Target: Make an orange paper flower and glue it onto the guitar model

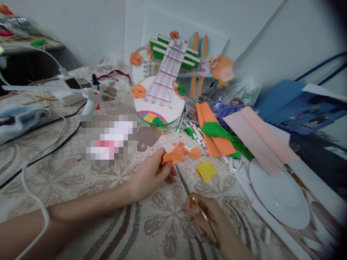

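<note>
Between the thumb and fingers of my left hand (153,173) is a piece of orange crepe paper (173,156) with a ragged, fringed edge. My right hand (208,220) grips a pair of gold-handled scissors (190,196). Their blades point up and left, with the tips at the lower edge of the orange paper; whether they are cutting into it I cannot tell. Small orange scraps lie around the paper on the tablecloth. Just right of it sits a yellow square of paper (206,171).
A decorated paper guitar (159,104) leans at the back. A glue gun (91,101) and cables lie left. At right are marker pens (197,131), folded orange paper (214,133), pink paper (260,137), a white plate (279,195) and a blue bag (300,104).
</note>
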`<state>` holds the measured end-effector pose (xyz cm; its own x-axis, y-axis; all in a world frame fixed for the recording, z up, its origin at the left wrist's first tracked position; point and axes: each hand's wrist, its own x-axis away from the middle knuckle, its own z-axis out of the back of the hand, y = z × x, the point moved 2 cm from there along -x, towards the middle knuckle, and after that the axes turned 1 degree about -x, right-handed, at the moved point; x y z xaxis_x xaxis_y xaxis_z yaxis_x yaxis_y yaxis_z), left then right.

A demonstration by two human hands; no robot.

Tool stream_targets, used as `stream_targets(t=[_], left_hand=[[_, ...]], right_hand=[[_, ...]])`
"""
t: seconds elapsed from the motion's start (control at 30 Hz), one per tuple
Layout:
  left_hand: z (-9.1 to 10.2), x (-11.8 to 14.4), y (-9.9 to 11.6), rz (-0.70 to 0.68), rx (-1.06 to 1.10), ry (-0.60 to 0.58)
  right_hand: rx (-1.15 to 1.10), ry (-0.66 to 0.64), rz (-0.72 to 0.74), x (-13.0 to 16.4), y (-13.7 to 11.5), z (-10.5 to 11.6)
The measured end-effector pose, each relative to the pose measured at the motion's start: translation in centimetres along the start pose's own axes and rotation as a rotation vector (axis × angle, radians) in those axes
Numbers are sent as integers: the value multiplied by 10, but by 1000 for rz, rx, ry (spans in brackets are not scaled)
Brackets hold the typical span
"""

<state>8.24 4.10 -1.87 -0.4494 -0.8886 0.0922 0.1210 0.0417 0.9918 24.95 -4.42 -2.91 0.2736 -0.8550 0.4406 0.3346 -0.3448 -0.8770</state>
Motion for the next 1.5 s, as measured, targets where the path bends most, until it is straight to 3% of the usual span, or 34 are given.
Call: stream_targets(t=[0.8, 1.5], left_hand=[[0, 0, 0, 0, 4, 4], [1, 1, 2, -3, 13, 12]], right_hand=[[-59, 13, -53, -2, 3, 1], [-63, 9, -4, -2, 4, 1]])
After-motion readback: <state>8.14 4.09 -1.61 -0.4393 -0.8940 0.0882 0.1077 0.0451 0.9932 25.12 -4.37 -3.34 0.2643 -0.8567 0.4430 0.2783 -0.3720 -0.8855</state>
